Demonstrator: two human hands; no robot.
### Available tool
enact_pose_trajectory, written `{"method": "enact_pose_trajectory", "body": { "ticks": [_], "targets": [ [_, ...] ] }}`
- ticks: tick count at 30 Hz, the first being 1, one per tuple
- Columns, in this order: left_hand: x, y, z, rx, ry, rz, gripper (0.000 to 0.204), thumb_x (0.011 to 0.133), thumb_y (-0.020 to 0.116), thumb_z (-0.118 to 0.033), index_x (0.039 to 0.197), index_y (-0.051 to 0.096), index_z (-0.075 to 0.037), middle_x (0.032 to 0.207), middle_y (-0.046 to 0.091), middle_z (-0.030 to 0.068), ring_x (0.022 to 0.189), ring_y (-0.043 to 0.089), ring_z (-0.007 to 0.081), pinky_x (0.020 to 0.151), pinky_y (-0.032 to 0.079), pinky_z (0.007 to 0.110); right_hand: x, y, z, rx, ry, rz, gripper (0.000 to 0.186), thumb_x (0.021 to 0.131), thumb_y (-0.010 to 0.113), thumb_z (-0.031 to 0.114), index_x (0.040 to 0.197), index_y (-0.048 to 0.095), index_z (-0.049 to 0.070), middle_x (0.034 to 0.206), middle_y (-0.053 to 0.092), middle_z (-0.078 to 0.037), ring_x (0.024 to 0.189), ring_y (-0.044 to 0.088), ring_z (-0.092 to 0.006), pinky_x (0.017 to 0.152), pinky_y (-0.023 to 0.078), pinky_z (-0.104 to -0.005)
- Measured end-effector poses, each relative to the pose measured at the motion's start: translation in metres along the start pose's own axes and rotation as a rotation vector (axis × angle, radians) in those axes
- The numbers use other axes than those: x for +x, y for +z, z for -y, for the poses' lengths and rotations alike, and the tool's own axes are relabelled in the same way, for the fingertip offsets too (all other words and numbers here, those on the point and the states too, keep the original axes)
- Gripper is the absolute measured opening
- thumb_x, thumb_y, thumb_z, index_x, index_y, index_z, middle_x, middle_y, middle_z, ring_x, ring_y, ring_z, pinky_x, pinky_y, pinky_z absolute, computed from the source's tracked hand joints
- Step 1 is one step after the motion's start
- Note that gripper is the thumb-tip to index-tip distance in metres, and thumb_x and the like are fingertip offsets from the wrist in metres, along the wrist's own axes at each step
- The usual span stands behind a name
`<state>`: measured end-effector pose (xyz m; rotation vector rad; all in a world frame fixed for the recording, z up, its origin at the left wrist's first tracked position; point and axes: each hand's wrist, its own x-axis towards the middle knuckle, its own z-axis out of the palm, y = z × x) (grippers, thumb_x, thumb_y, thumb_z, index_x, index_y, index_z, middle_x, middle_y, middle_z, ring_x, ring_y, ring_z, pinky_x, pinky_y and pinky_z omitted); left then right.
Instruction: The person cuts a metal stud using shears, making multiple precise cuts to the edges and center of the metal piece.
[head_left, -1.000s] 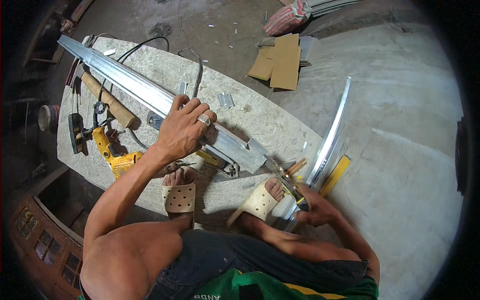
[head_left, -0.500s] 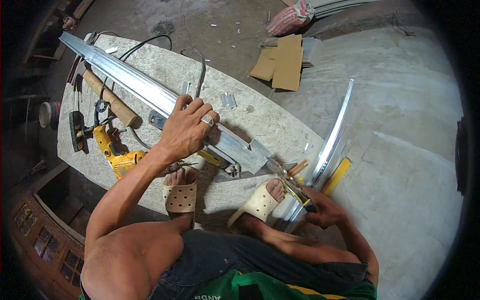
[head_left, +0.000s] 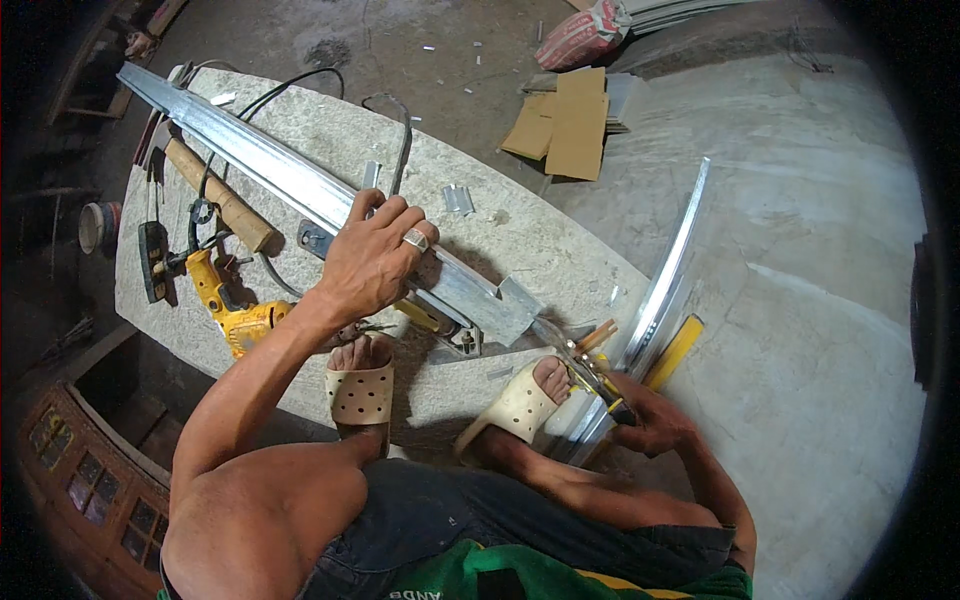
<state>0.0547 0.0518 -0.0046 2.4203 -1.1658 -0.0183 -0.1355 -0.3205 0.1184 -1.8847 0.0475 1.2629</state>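
Note:
A long galvanized metal channel (head_left: 270,170) slants across the board from the far left toward my feet. My left hand (head_left: 372,262) is closed over it near its close end, with a ring on one finger. That end of the channel is cut, and one flap (head_left: 517,300) stands apart from the rest. At the cut end are the jaws of tin snips (head_left: 588,372) with black and yellow handles. My right hand (head_left: 650,415) is wrapped around those handles, low on the right beside my sandalled foot.
A yellow power drill (head_left: 240,318), a wooden roller-like bar (head_left: 220,197), a black power strip (head_left: 153,262) and cables lie on the pale board (head_left: 560,250). Small metal offcuts (head_left: 457,199) are scattered there. A shiny metal strip (head_left: 665,285) and a yellow level (head_left: 675,352) lie right; cardboard (head_left: 576,125) lies beyond.

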Motion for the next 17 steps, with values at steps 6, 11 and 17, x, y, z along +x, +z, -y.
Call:
{"method": "enact_pose_trajectory", "body": {
  "ticks": [6, 11, 17],
  "targets": [
    [-0.001, -0.001, 0.000, -0.004, -0.005, 0.013, 0.024, 0.074, 0.058, -0.016, 0.096, 0.055, -0.009, 0.092, 0.054, 0.0080, 0.094, 0.052, 0.0268, 0.093, 0.036, 0.047, 0.000, 0.002, 0.009, -0.295, 0.072, -0.137, 0.088, 0.072, 0.069, 0.027, 0.144, 0.027, 0.001, 0.129, 0.045, -0.028, 0.124, 0.043, -0.0426, 0.109, 0.032, -0.0466],
    [0.002, -0.005, -0.003, -0.003, 0.011, -0.038, 0.017, 0.078, 0.051, -0.010, 0.095, 0.052, -0.008, 0.085, 0.050, 0.0063, 0.089, 0.052, 0.0237, 0.092, 0.037, 0.044, 0.006, -0.001, 0.030, 0.132, 0.190, 0.038, 0.067, 0.072, 0.064, 0.023, 0.132, 0.043, 0.001, 0.113, 0.050, -0.018, 0.110, 0.050, -0.0253, 0.100, 0.041, -0.0404],
    [0.000, -0.002, 0.000, -0.019, 0.007, 0.001, 0.027, 0.076, 0.055, -0.020, 0.099, 0.053, -0.006, 0.095, 0.054, 0.0102, 0.094, 0.052, 0.0275, 0.095, 0.035, 0.048, 0.009, 0.006, 0.014, 0.063, 0.064, 0.036, 0.075, 0.071, 0.071, 0.027, 0.134, 0.041, 0.001, 0.125, 0.051, -0.018, 0.119, 0.047, -0.0287, 0.104, 0.035, -0.0394]
  ]
}}
